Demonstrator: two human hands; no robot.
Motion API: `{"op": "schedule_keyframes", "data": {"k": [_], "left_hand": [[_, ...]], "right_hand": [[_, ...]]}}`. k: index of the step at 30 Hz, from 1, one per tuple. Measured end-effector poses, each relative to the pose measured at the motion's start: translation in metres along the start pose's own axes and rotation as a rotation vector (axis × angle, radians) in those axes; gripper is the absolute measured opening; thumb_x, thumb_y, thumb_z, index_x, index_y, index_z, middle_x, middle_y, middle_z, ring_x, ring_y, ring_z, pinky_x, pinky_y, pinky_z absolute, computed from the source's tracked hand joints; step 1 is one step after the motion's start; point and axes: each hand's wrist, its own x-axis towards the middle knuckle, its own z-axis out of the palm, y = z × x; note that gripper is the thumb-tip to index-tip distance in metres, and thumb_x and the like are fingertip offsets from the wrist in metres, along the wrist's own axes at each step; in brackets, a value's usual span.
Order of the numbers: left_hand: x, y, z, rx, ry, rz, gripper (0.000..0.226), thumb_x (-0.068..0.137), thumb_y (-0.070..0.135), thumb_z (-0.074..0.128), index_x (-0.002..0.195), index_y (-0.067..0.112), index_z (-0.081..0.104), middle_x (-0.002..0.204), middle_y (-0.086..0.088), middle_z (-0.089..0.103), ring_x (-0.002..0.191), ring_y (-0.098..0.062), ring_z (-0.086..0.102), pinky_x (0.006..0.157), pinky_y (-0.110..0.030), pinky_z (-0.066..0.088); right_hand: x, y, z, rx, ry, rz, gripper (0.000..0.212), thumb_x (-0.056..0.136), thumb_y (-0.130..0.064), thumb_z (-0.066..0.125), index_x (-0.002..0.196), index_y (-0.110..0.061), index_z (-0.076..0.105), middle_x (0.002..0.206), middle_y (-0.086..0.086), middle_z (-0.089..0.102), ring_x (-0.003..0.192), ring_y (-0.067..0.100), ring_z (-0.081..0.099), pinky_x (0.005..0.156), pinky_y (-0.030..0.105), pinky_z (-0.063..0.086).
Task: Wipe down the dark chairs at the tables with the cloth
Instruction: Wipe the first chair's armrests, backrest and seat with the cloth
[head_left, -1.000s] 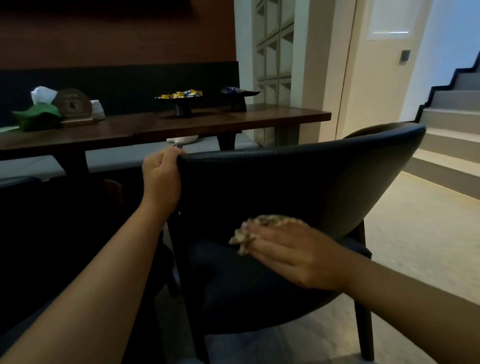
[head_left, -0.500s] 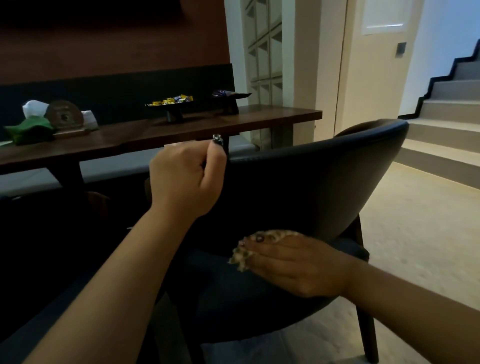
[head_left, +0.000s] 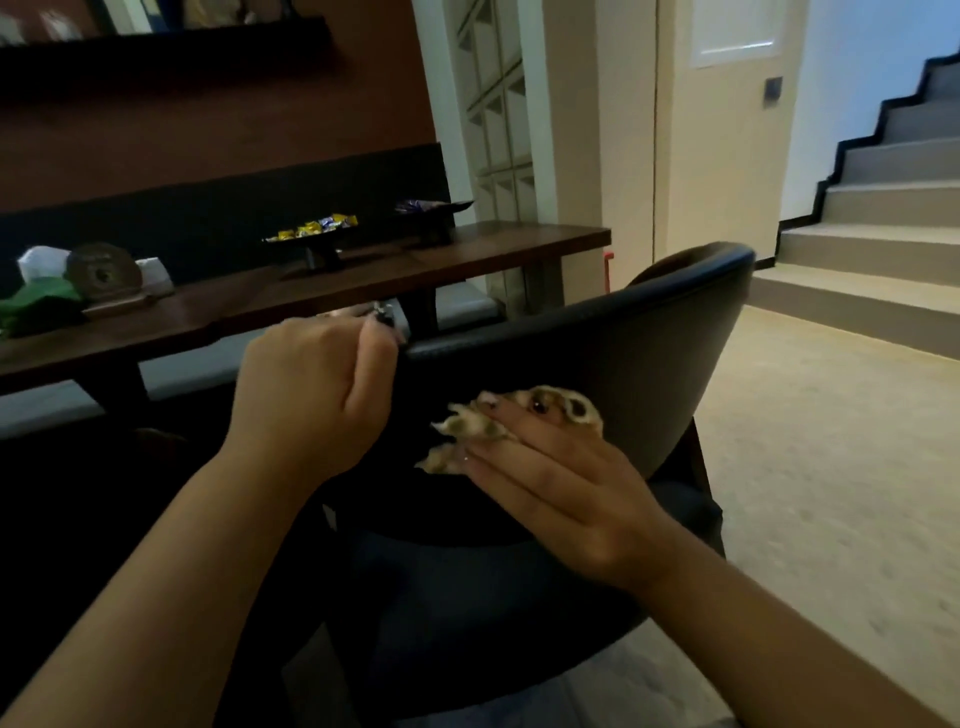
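A dark leather chair (head_left: 613, 353) with a curved backrest stands in front of me, its back toward me. My left hand (head_left: 317, 384) grips the top left edge of the backrest, fingers curled over the rim. My right hand (head_left: 561, 483) presses a crumpled beige patterned cloth (head_left: 498, 421) flat against the outer face of the backrest, fingers straight over it. Most of the cloth is hidden under the fingers.
A dark wooden table (head_left: 363, 280) stands behind the chair with two black stands of sweets (head_left: 317, 234), a green cloth (head_left: 36, 306) and a round plaque (head_left: 104, 273). A dark bench runs along the wall. Stairs (head_left: 883, 218) rise at the right beyond beige floor (head_left: 831, 467).
My right hand has slid the cloth upward on the backrest, from near its lower edge to its middle. My left hand shifted right along the rim. The view has tilted up and left.
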Motion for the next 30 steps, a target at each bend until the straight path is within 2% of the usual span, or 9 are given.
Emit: {"op": "schedule_keyframes", "data": {"k": [2, 7, 10, 13, 15, 22, 25, 27, 30], "left_hand": [[0.017, 0.019, -0.006, 0.060, -0.137, 0.071, 0.052, 0.095, 0.045, 0.024, 0.059, 0.021, 0.052, 0.044, 0.003, 0.046, 0.039, -0.016, 0.047, 0.039, -0.018, 0.032], [0.079, 0.083, 0.015, -0.031, -0.581, 0.034, 0.045, 0.097, 0.051, 0.026, 0.079, 0.027, 0.060, 0.063, 0.004, 0.061, 0.052, -0.005, 0.057, 0.046, -0.017, 0.042], [0.115, 0.112, 0.041, -0.038, -0.751, 0.024, 0.039, 0.103, 0.046, 0.029, 0.100, 0.027, 0.063, 0.086, 0.006, 0.063, 0.073, -0.009, 0.060, 0.061, -0.024, 0.040], [0.143, 0.133, 0.066, 0.002, -0.829, 0.073, 0.041, 0.104, 0.044, 0.030, 0.132, 0.027, 0.054, 0.114, 0.005, 0.058, 0.098, -0.013, 0.055, 0.076, -0.025, 0.035], [0.157, 0.144, 0.083, -0.002, -0.856, 0.065, 0.044, 0.103, 0.044, 0.034, 0.144, 0.030, 0.042, 0.116, 0.006, 0.053, 0.094, -0.012, 0.051, 0.074, -0.024, 0.033], [0.172, 0.156, 0.108, -0.195, -0.907, -0.083, 0.039, 0.099, 0.023, 0.049, 0.138, 0.024, 0.049, 0.101, -0.003, 0.063, 0.072, -0.010, 0.055, 0.063, -0.022, 0.040], [0.173, 0.153, 0.107, -0.199, -0.919, -0.134, 0.047, 0.099, 0.025, 0.049, 0.145, 0.028, 0.041, 0.125, -0.004, 0.056, 0.100, -0.016, 0.058, 0.090, -0.031, 0.048], [0.174, 0.152, 0.106, -0.201, -0.918, -0.185, 0.050, 0.098, 0.029, 0.051, 0.146, 0.033, 0.039, 0.142, -0.006, 0.045, 0.120, -0.022, 0.050, 0.108, -0.042, 0.039], [0.175, 0.149, 0.105, -0.196, -0.909, -0.184, 0.049, 0.095, 0.033, 0.054, 0.143, 0.036, 0.043, 0.148, -0.004, 0.040, 0.128, -0.024, 0.044, 0.112, -0.044, 0.034]], "right_hand": [[0.005, -0.001, 0.004, -0.036, 0.092, 0.099, 0.046, 0.088, -0.007, 0.068, 0.130, -0.005, 0.048, 0.136, 0.012, 0.047, 0.132, 0.027, 0.044, 0.108, 0.040, 0.040], [0.000, -0.005, 0.006, -0.079, 0.490, 0.697, 0.027, 0.102, -0.010, 0.038, 0.123, 0.002, 0.047, 0.130, 0.016, 0.052, 0.131, 0.023, 0.041, 0.113, 0.041, 0.034], [0.011, 0.003, 0.002, -0.051, 0.677, 0.935, 0.030, 0.097, -0.007, 0.041, 0.125, 0.002, 0.050, 0.128, 0.017, 0.054, 0.127, 0.026, 0.047, 0.107, 0.045, 0.040], [0.022, 0.035, -0.018, 0.103, 0.818, 1.220, 0.032, 0.099, -0.012, 0.042, 0.130, -0.014, 0.050, 0.130, -0.001, 0.056, 0.122, 0.004, 0.052, 0.104, 0.026, 0.043], [0.021, 0.070, -0.037, 0.251, 0.890, 1.428, 0.033, 0.097, -0.009, 0.046, 0.127, -0.019, 0.057, 0.126, -0.009, 0.059, 0.111, -0.010, 0.053, 0.092, 0.008, 0.044], [-0.022, 0.174, -0.044, 0.530, 0.699, 1.712, 0.028, 0.093, -0.007, 0.047, 0.107, -0.021, 0.067, 0.103, -0.002, 0.068, 0.095, 0.008, 0.062, 0.075, 0.021, 0.055], [-0.064, 0.187, -0.019, 0.550, 0.596, 1.919, 0.025, 0.094, -0.012, 0.047, 0.085, -0.026, 0.066, 0.093, -0.003, 0.067, 0.086, 0.010, 0.060, 0.072, 0.024, 0.050], [-0.096, 0.186, 0.000, 0.589, 0.552, 2.092, 0.023, 0.094, -0.015, 0.049, 0.080, -0.021, 0.066, 0.090, 0.000, 0.066, 0.085, 0.017, 0.060, 0.079, 0.034, 0.052], [-0.120, 0.180, 0.012, 0.642, 0.444, 2.329, 0.028, 0.092, -0.018, 0.051, 0.065, -0.011, 0.056, 0.059, 0.004, 0.058, 0.055, 0.019, 0.051, 0.054, 0.030, 0.045]]}}
